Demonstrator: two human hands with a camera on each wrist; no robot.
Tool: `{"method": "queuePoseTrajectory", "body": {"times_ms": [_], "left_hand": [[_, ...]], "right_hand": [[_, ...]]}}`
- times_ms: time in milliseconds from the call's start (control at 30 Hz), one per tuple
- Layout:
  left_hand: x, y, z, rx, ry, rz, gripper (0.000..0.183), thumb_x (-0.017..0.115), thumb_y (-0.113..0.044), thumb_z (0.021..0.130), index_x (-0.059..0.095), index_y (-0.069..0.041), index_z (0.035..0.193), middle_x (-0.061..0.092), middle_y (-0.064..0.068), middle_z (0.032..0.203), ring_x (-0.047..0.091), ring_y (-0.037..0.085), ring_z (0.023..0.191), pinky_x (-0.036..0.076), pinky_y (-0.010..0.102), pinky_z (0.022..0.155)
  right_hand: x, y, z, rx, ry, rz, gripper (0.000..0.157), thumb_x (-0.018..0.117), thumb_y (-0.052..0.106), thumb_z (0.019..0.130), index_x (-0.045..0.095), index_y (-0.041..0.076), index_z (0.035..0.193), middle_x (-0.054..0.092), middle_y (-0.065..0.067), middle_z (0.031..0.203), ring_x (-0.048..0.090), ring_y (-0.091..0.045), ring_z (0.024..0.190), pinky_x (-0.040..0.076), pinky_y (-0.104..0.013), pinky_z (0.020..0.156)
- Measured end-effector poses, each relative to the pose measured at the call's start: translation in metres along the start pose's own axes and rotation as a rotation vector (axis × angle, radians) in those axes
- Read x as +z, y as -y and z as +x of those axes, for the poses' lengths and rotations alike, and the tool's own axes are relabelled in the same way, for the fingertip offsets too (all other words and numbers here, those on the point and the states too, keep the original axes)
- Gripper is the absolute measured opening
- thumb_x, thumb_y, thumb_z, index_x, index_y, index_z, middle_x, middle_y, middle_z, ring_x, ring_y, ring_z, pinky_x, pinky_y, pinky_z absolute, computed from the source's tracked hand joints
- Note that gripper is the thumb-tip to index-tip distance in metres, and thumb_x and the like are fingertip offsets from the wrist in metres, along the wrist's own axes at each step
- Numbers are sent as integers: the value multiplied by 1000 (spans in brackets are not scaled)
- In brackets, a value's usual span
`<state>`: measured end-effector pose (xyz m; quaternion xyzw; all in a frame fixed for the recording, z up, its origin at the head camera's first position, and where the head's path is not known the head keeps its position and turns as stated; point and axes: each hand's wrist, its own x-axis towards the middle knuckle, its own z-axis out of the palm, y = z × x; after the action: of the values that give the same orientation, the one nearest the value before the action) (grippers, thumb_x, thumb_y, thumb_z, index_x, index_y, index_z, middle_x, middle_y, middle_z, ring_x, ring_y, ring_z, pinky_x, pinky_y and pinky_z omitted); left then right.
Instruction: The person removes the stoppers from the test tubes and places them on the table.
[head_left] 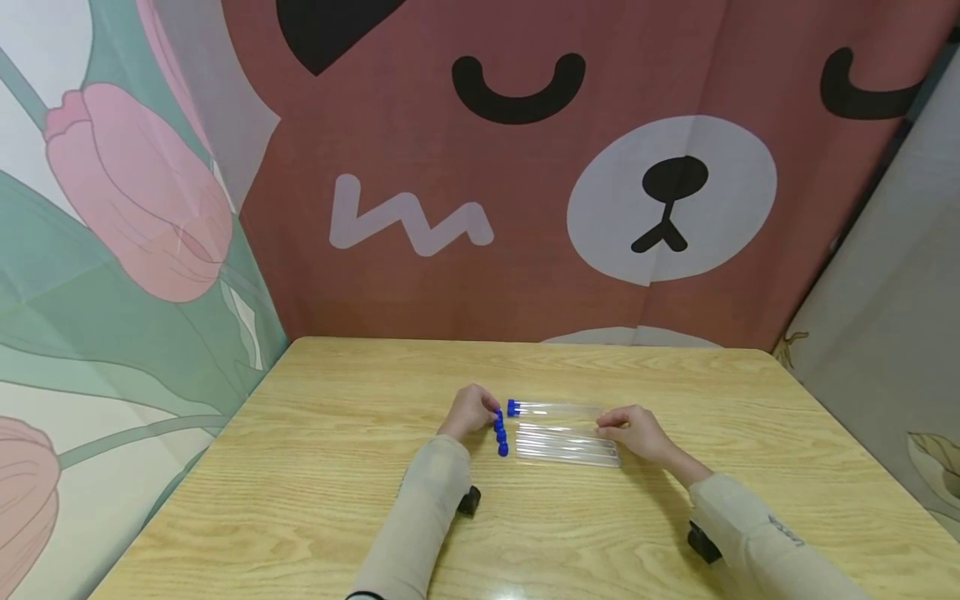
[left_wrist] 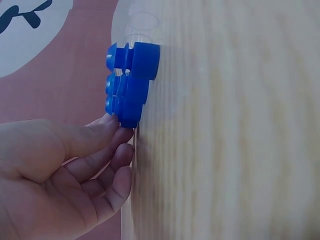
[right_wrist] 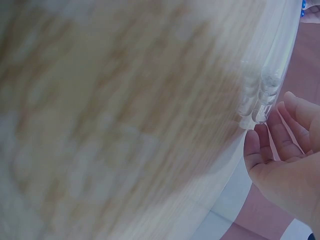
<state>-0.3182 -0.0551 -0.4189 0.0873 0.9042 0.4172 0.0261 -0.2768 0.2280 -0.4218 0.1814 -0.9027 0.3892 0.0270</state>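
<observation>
Left of the clear tubes [head_left: 566, 447], the left hand [head_left: 471, 410] pinches the end blue cap [left_wrist: 131, 116]; at the tubes' right end, whether the right hand [head_left: 639, 431] grips one I cannot tell; light pressure should spare the neighbouring caps [head_left: 502, 437].

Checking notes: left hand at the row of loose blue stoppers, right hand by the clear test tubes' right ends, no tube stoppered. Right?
Last part's wrong: the head view shows a blue stopper on the left end of a far test tube. The rest stands: left hand at the loose blue stoppers, right hand by the clear test tubes' right ends.
</observation>
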Motion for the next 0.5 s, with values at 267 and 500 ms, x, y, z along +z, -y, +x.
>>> {"method": "queuePoseTrajectory", "body": {"times_ms": [267,500], "left_hand": [[-1,0,-1,5,-16,15,10,66,5,76,67,3,86,63,9,80,59,21,76,49,30,71],[-3,-4,-6,-4,-46,-4,12,63,3,80,66,3,92,63,9,86,59,23,82,50,31,71]], "right_hand": [[0,-2,1,-6,-4,-4,14,63,1,81,65,-8,91,64,-16,90,58,-28,83,50,-32,66],[-3,-5,1,-4,-8,0,17,63,4,82,65,-7,94,63,-17,93,57,-26,83,49,-29,65]]}}
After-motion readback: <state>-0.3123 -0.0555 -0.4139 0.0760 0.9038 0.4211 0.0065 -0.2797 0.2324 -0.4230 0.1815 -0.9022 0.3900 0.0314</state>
